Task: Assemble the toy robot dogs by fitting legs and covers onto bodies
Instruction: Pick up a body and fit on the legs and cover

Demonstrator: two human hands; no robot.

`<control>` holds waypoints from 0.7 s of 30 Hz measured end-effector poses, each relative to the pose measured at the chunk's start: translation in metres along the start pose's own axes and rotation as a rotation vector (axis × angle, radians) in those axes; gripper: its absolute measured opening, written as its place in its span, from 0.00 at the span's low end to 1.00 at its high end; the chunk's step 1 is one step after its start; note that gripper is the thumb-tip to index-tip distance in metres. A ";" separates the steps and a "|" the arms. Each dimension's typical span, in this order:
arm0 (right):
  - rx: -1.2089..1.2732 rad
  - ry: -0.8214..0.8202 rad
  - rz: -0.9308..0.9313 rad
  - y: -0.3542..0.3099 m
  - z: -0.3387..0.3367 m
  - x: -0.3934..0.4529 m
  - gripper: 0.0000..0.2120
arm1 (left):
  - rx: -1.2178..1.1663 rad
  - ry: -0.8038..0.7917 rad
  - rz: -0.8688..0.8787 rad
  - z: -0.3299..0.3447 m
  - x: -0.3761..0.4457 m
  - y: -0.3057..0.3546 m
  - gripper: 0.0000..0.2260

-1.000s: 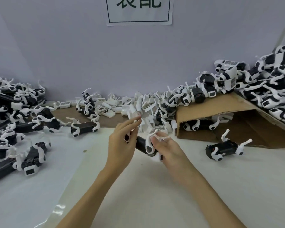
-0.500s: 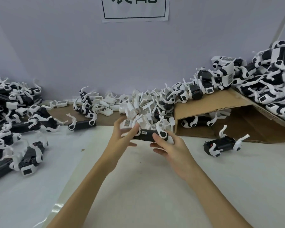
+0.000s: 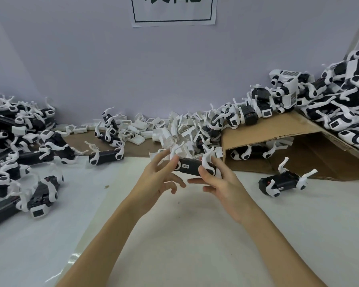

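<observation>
Both hands hold up a black toy dog body (image 3: 190, 167) with white legs, level, above the white table (image 3: 174, 235) at the middle. My right hand (image 3: 222, 183) grips its right end, thumb on the near side, beside a white leg (image 3: 206, 160). My left hand (image 3: 158, 177) pinches the left end between thumb and index finger, where a white part (image 3: 175, 151) sticks up; its other fingers are spread. Whether that part is a leg or a cover is blurred.
Behind the hands lies a heap of loose white covers (image 3: 170, 131). Bodies with legs are piled at left (image 3: 19, 141) and on the cardboard ramp (image 3: 267, 131) at right. One dog (image 3: 282, 181) lies right of my hands, another (image 3: 106, 157) to the left.
The body has turned from tilted to level and risen slightly away from me. My left hand has brought its white piece to the body's left end, and its lower fingers have spread.
</observation>
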State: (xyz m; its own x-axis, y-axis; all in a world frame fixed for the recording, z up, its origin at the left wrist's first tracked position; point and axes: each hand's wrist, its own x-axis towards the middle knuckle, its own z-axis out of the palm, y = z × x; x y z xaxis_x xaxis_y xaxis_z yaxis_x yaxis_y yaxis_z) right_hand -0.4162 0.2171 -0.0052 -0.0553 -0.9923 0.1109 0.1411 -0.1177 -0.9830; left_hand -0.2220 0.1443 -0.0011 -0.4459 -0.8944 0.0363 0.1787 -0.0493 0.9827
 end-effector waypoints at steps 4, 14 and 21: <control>-0.325 -0.011 -0.222 0.001 -0.011 0.001 0.29 | -0.225 -0.149 -0.235 -0.008 0.000 0.005 0.42; -0.533 0.066 -0.051 0.016 -0.017 0.007 0.47 | -0.271 -0.043 -0.227 -0.010 0.003 0.006 0.13; 0.254 -0.168 0.186 -0.003 -0.011 0.000 0.21 | 0.075 -0.004 0.178 -0.008 0.006 -0.001 0.12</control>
State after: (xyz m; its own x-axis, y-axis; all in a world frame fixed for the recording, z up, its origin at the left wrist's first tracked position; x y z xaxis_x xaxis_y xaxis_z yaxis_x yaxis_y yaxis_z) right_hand -0.4280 0.2175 -0.0036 0.1548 -0.9877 -0.0237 0.3759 0.0811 -0.9231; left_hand -0.2174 0.1352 -0.0034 -0.4165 -0.8842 0.2112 0.1889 0.1431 0.9715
